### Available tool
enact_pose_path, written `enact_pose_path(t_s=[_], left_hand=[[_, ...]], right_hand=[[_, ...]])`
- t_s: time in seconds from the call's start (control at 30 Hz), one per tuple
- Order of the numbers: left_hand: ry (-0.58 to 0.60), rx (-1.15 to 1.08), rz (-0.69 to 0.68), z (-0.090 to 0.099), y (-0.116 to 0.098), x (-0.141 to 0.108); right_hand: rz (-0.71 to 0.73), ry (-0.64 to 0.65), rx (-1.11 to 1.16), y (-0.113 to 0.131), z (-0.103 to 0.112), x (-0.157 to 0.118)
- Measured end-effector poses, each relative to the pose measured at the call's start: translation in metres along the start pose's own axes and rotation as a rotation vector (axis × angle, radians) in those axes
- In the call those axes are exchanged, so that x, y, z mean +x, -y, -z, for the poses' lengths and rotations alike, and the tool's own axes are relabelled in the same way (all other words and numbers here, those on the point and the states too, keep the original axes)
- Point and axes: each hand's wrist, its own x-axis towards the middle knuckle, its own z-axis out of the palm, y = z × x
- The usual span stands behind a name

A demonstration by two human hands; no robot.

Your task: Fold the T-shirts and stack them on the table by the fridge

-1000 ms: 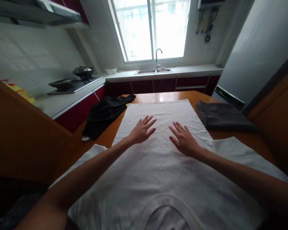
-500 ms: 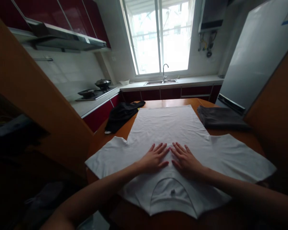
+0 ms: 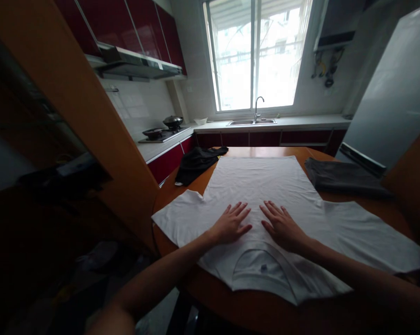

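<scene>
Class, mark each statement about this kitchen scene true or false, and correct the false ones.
1. The left hand and right hand rest open on the white T-shirt. True.
2. The neckline lies at the edge nearest the window. False: it lies nearest the person.
3. The crumpled black cloth lies left of the T-shirt. True.
4. The folded dark grey cloth lies on the T-shirt. False: it lies right of it, on the orange-brown wooden table.

A small gap again.
I see the left hand point(image 3: 231, 224) and right hand point(image 3: 282, 228) nearer the neck hole point(image 3: 262, 270) than at first.
</scene>
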Motion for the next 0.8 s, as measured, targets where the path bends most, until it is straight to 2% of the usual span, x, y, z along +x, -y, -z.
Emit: enact_pose_path(t_s=[0.07, 0.2, 0.3, 0.37, 0.5, 0.6, 0.67, 0.8], left_hand=[[-0.018, 0.013, -0.018, 0.009, -0.004, -0.005], [0.056, 0.055, -0.049, 0.020, -0.004, -0.025], [0.061, 0.071, 0.041, 0.023, 0.015, -0.046], [0.026, 0.086, 0.148, 0.026, 0.041, -0.062], [-0.132, 0.151, 0.445, 0.030, 0.107, -0.094], [-0.240, 0.176, 0.610, 0.024, 0.140, -0.113], [-0.271, 0.167, 0.624, 0.017, 0.146, -0.122], [-0.295, 0.123, 0.602, 0.006, 0.137, -0.131]], right_hand=[[-0.011, -0.059, 0.019, 0.003, 0.008, 0.021], [-0.089, -0.123, 0.079, 0.011, 0.016, 0.075], [-0.064, -0.145, 0.148, 0.022, 0.010, 0.110], [0.033, -0.143, 0.196, 0.035, 0.002, 0.126], [0.222, -0.084, 0.250, 0.069, -0.018, 0.141], [0.295, -0.006, 0.256, 0.092, -0.033, 0.144], [0.327, 0.061, 0.243, 0.101, -0.042, 0.143], [0.368, 0.122, 0.188, 0.106, -0.055, 0.138]])
